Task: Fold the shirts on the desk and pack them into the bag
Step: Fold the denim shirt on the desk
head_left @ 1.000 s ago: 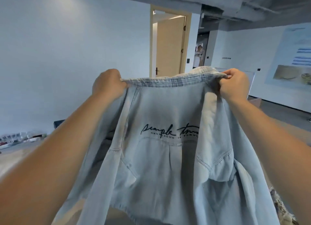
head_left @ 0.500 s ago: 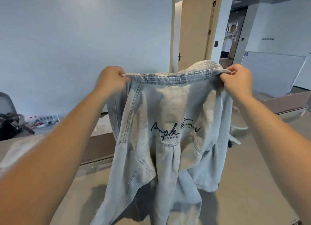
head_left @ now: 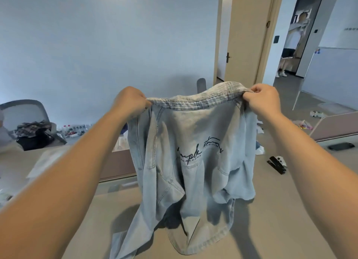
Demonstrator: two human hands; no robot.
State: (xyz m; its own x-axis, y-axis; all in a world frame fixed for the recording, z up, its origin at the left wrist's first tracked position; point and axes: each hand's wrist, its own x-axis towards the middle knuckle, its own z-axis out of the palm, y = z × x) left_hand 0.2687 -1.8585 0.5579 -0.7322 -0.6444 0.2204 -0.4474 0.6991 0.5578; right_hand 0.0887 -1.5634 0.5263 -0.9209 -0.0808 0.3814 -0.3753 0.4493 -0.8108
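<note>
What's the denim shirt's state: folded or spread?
Spread, not folded: the left hand and right hand hold the denim shirt up by its collar, and it hangs loose, hem reaching the desk.

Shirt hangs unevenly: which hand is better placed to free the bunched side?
Probably the right hand: it grips the collar just above the bunched panel of the denim shirt, while the left hand holds the side hanging long.

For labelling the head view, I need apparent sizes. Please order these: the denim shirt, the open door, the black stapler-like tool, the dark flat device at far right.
1. denim shirt: largest, though nearest the camera.
2. door: smaller here, but far away.
3. black stapler-like tool and dark flat device: they look alike, so not ranked.
</note>
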